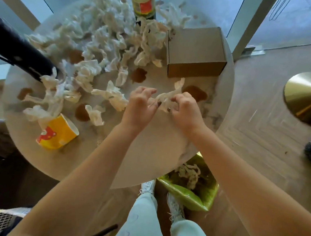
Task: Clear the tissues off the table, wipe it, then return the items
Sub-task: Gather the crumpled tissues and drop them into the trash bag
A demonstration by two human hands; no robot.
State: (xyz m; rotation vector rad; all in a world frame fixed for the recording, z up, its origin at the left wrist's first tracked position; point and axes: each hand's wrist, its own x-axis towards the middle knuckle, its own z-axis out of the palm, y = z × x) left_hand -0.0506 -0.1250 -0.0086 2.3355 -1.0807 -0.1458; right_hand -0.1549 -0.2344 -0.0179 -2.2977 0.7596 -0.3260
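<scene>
We see a round pale table (147,154) filling most of the view, its far half buried under a heap of crumpled tissues (102,32) that runs from the far edge toward the left edge. Brown stains (138,75) dot the surface between the heap and the near edge. A long black object (16,49) juts in over the left edge. A closed cardboard box (196,51) sits at the right edge, touching the heap on its left side. A bottle (143,0) with a green and red label stands at the far edge, tissues packed around its base. A yellow paper cup (58,134) lies tipped on its side near the left near edge, a tissue at its mouth.

On the floor, just under the table's near right edge, we see a green-lined bin (196,195) with tissues already in it, and a gold cone-shaped base (307,97) well apart to the right.

Near the middle of the surface, our left hand (141,102) and right hand (184,109) meet over one crumpled tissue (165,98). Both have curled fingers pinching it, one at each end, beside a stain.
</scene>
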